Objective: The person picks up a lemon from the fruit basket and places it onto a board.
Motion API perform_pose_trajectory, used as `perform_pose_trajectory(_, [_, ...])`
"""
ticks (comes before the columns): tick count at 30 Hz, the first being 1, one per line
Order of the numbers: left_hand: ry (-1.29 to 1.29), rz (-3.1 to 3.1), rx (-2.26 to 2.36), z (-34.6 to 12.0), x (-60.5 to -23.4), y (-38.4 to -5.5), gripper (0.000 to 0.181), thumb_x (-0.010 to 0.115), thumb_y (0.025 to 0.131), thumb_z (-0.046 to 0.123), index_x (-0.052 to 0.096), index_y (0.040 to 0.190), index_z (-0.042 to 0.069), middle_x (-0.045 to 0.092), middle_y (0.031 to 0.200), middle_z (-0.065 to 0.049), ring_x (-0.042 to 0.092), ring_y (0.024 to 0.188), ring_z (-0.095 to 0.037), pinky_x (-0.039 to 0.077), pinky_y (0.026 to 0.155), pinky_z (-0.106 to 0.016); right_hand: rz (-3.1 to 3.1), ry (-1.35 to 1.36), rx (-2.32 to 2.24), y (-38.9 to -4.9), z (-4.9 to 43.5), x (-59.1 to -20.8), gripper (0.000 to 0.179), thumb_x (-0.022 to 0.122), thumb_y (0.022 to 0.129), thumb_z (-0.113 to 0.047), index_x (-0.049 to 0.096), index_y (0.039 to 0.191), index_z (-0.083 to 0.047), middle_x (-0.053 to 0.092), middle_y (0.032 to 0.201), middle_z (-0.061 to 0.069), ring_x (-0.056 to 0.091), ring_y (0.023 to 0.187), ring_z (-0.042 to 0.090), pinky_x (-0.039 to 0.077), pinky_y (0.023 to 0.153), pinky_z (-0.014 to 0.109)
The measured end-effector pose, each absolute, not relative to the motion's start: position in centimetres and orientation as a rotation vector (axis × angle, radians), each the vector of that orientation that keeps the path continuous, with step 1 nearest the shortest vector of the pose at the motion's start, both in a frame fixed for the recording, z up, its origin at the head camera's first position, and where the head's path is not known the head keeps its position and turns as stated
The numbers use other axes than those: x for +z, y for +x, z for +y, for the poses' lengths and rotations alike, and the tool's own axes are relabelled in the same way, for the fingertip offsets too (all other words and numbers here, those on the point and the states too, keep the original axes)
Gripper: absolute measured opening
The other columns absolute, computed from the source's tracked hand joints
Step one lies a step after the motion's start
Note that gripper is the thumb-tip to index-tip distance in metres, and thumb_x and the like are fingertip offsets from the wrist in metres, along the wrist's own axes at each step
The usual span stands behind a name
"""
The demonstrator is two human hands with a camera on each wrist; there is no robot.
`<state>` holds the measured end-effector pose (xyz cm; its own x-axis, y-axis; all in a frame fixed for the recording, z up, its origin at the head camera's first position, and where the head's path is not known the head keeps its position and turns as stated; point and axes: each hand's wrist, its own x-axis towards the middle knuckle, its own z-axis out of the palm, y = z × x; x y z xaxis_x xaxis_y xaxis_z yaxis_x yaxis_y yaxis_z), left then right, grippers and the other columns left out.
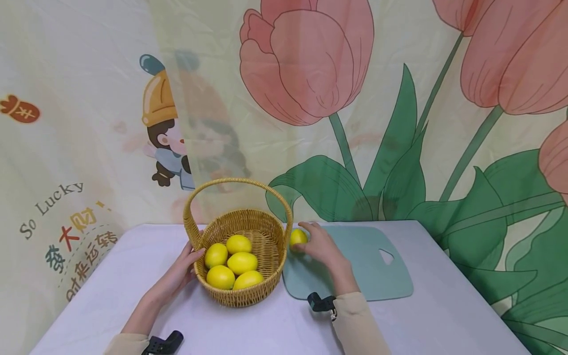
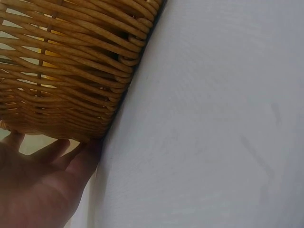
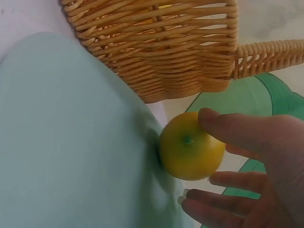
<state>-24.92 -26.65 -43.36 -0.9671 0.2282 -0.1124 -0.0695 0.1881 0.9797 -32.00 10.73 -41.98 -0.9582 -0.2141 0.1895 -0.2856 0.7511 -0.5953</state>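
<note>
A printed cloth backdrop (image 1: pixel 306 64) with large pink tulips, green leaves and, to the left, a cartoon figure hangs behind a table (image 1: pixel 443 320) covered in white. The two hands are apart, one on either side of a wicker basket (image 1: pixel 237 298). The left hand (image 1: pixel 179 268) rests against the basket's left side, its fingers spread and their tips touching the weave, near the foot of the handle. The right hand (image 1: pixel 325 246) pinches a single yellow lemon (image 1: pixel 298 238), the thumb on its near side; other fingers stand off from the fruit. That lemon is just right of the basket, at the far left edge of a pale blue-green board (image 1: pixel 364 281); whether it bears on the board or is raised slightly, I cannot tell. Five more lemons (image 1: pixel 242 264) sit in the left and near part of the basket, whose tall arched handle stands upright. The board lies flat to the right, its cut-out grip toward the right end. Beige sleeves (image 1: pixel 358 323) cover both forearms, and a black device (image 1: pixel 321 302) is worn at each wrist.
</note>
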Motion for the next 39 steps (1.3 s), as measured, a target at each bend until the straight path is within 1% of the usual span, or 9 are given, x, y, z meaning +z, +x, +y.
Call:
perform_pose_trajectory(6, [0.157, 2.225, 1.859, -26.7, -43.3, -24.9, 0.071, 0.035, 0.106, 0.046, -0.012, 0.158, 0.037, -0.006, 0.169, -0.010, 0.003, 0.155, -0.041, 0.015, 0.121, -0.063, -2.850, 0.392, 1.012, -31.9, 10.9, -41.1, 0.069, 0.079, 0.084, -0.033, 0.052, 0.145, -0.016, 0.049, 0.149, 0.015, 0.048, 0.137, 0.037, 0.044, 0.109, 0.057])
perform_pose_trajectory(9, [0.156, 2.220, 1.862, -26.7, -43.4, -25.0, 0.071, 0.036, 0.106, 0.046, -0.012, 0.158, 0.037, -0.006, 0.169, -0.010, 0.003, 0.155, -0.041, 0.014, 0.121, -0.063, -2.843, 0.385, 1.011, -31.7, 11.0, -40.6, 0.069, 0.078, 0.084, -0.034, 0.051, 0.145, -0.018, 0.050, 0.148, 0.013, 0.053, 0.131, 0.034, 0.048, 0.104, 0.055])
perform_pose_trajectory(12, [0.160, 2.216, 1.865, -26.7, -43.4, -25.0, 0.071, 0.036, 0.106, 0.046, -0.012, 0.158, 0.037, -0.006, 0.169, -0.010, 0.003, 0.155, -0.040, 0.014, 0.121, -0.062, -2.828, 0.393, 1.002, -31.5, 11.1, -40.0, 0.068, 0.078, 0.084, -0.034, 0.052, 0.145, -0.018, 0.053, 0.146, 0.011, 0.061, 0.117, 0.032, 0.054, 0.093, 0.050])
perform_pose_trajectory(15, [0.163, 2.216, 1.865, -26.7, -43.4, -25.0, 0.071, 0.036, 0.106, 0.045, -0.011, 0.158, 0.037, -0.006, 0.169, -0.010, 0.003, 0.155, -0.040, 0.014, 0.121, -0.062, -2.818, 0.394, 1.019, -31.3, 11.2, -39.3, 0.067, 0.077, 0.084, -0.034, 0.052, 0.145, -0.020, 0.054, 0.144, 0.008, 0.063, 0.107, 0.029, 0.057, 0.085, 0.044])
perform_pose_trajectory(19, [0.183, 2.213, 1.866, -26.8, -43.3, -25.0, 0.070, 0.035, 0.106, 0.045, -0.012, 0.158, 0.036, -0.007, 0.169, -0.012, 0.002, 0.155, -0.041, 0.014, 0.121, -0.062, -2.792, 0.412, 1.057, -30.8, 11.4, -38.1, 0.069, 0.077, 0.084, -0.033, 0.050, 0.146, -0.021, 0.055, 0.142, 0.008, 0.062, 0.109, 0.031, 0.056, 0.080, 0.041])
perform_pose_trajectory(24, [0.200, 2.218, 1.864, -26.8, -43.3, -24.9, 0.070, 0.035, 0.107, 0.044, -0.012, 0.158, 0.037, -0.007, 0.168, -0.013, 0.002, 0.154, -0.043, 0.014, 0.120, -0.063, -2.758, 0.437, 1.082, -29.9, 11.7, -36.5, 0.070, 0.077, 0.085, -0.032, 0.049, 0.147, -0.023, 0.054, 0.144, 0.007, 0.060, 0.112, 0.033, 0.055, 0.080, 0.041])
perform_pose_trajectory(29, [0.186, 2.220, 1.861, -26.7, -43.3, -24.9, 0.070, 0.035, 0.107, 0.044, -0.012, 0.158, 0.037, -0.007, 0.168, -0.013, 0.002, 0.154, -0.042, 0.015, 0.121, -0.063, -2.733, 0.457, 1.065, -28.9, 12.1, -35.0, 0.073, 0.077, 0.085, -0.035, 0.044, 0.150, -0.029, 0.052, 0.145, 0.005, 0.058, 0.110, 0.028, 0.053, 0.077, 0.037])
perform_pose_trajectory(32, [0.178, 2.219, 1.857, -26.7, -43.4, -24.9, 0.070, 0.034, 0.107, 0.045, -0.012, 0.158, 0.037, -0.008, 0.168, -0.012, 0.002, 0.154, -0.042, 0.014, 0.121, -0.062, -2.709, 0.487, 1.043, -28.4, 12.3, -34.3, 0.074, 0.077, 0.085, -0.035, 0.042, 0.151, -0.029, 0.051, 0.147, 0.004, 0.058, 0.109, 0.025, 0.052, 0.076, 0.036])
perform_pose_trajectory(39, [0.167, 2.216, 1.870, -26.7, -43.4, -25.0, 0.070, 0.035, 0.106, 0.044, -0.011, 0.158, 0.035, -0.007, 0.168, -0.012, 0.002, 0.154, -0.042, 0.014, 0.121, -0.063, -2.681, 0.520, 1.066, -26.9, 12.4, -32.6, 0.073, 0.075, 0.087, -0.038, 0.042, 0.151, -0.031, 0.048, 0.150, -0.004, 0.060, 0.115, 0.025, 0.054, 0.084, 0.042])
